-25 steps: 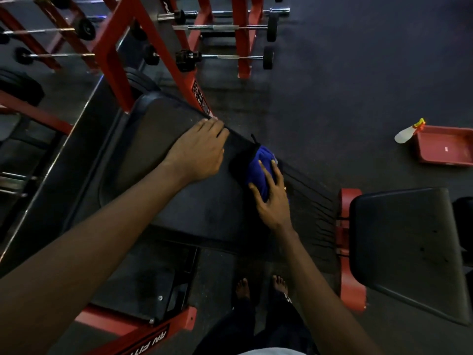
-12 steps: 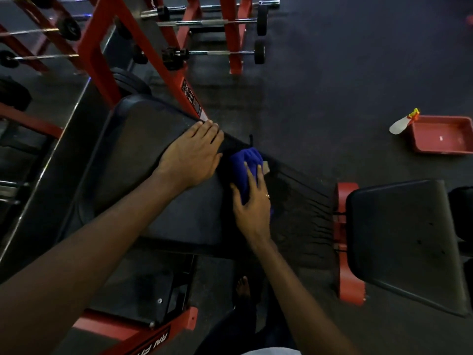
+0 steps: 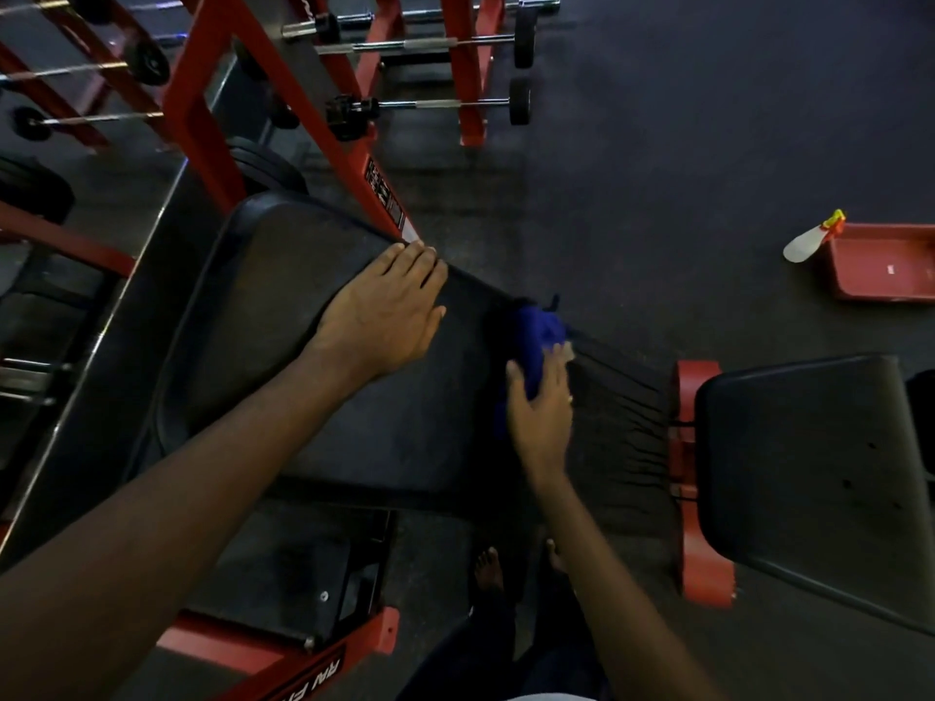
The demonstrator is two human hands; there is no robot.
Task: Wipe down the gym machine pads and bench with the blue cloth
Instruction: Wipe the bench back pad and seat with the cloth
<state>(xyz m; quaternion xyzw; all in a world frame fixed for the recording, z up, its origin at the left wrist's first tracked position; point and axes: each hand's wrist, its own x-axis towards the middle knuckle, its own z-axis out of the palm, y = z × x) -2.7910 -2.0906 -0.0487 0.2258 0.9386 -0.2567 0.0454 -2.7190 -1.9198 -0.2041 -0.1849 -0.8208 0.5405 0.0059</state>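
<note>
A long black back pad [image 3: 283, 306] of a red-framed machine runs from upper left to lower right below me. My left hand [image 3: 384, 306] lies flat on its far edge, fingers together, holding nothing. My right hand [image 3: 544, 402] presses a bunched blue cloth [image 3: 539, 336] onto the pad near its narrow, creased end. The cloth sticks out beyond my fingertips toward the pad's far edge. A separate black seat pad [image 3: 809, 462] sits to the right, past a red bracket [image 3: 695, 382].
A red tray [image 3: 890, 270] lies on the dark floor at right, with a white spray bottle [image 3: 809, 240] leaning on its corner. Red racks with barbells [image 3: 440, 103] stand behind. The machine's red base [image 3: 283, 660] is by my bare feet [image 3: 488, 571].
My right hand slid the cloth left toward my left hand, then back right toward the pad's narrow end. My left hand stayed planted on the pad.
</note>
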